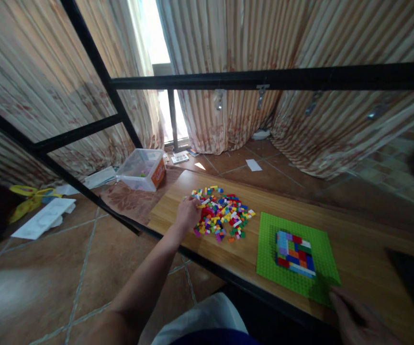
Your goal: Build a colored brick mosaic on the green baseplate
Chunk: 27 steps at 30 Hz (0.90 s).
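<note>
Striped beige fabric curtains (pixel 203 43) hang behind a brown wooden tabletop (pixel 173 201). Left hand (pixel 188 212), fingers bent, is at left edge of loose multicoloured plastic brick pile (pixel 224 215); grip cannot be determined. Right hand (pixel 357 316), grip likewise unclear, is by near-right corner of green studded baseplate (pixel 266 249) bearing multicoloured brick structure (pixel 295 254).

The wooden tabletop (pixel 166 209) bears loose bricks (pixel 224 215) (many-coloured, heaped); a green baseplate (pixel 267 244) lies to their right.

Head-worn view, forward and downward
</note>
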### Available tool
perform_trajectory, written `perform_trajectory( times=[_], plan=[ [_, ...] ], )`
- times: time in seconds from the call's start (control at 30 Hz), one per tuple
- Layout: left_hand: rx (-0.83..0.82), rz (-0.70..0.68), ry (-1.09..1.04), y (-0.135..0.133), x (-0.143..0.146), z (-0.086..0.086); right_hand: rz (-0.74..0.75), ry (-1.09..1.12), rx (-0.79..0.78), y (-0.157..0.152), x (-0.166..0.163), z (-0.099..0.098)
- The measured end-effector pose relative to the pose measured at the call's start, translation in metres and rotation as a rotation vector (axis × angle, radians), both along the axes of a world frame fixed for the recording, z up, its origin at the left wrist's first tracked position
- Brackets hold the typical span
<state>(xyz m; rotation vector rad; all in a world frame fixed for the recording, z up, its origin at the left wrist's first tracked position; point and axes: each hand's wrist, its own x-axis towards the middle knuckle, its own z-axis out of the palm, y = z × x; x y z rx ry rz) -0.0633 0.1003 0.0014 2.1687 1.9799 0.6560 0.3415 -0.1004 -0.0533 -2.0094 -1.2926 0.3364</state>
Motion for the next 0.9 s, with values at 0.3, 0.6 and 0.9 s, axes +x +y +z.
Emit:
perform_trajectory(
  times=[0.3, 0.6, 0.9],
  plan=[
    [0.04, 0.059, -0.214, -0.015, 0.012, 0.022, -0.072, 0.023, -0.02, 0.004, -0.015, 0.015],
    [-0.598, -0.666, -0.673, -0.102, 0.115, 0.03, 0.298, 0.108, 0.166, 0.013, -0.094, 0.068],
    [-0.72, -0.608, -0.941, -0.1, 0.164, 0.024, 0.384, 0.214, 0.121, 0.017, -0.083, 0.07]
  ],
)
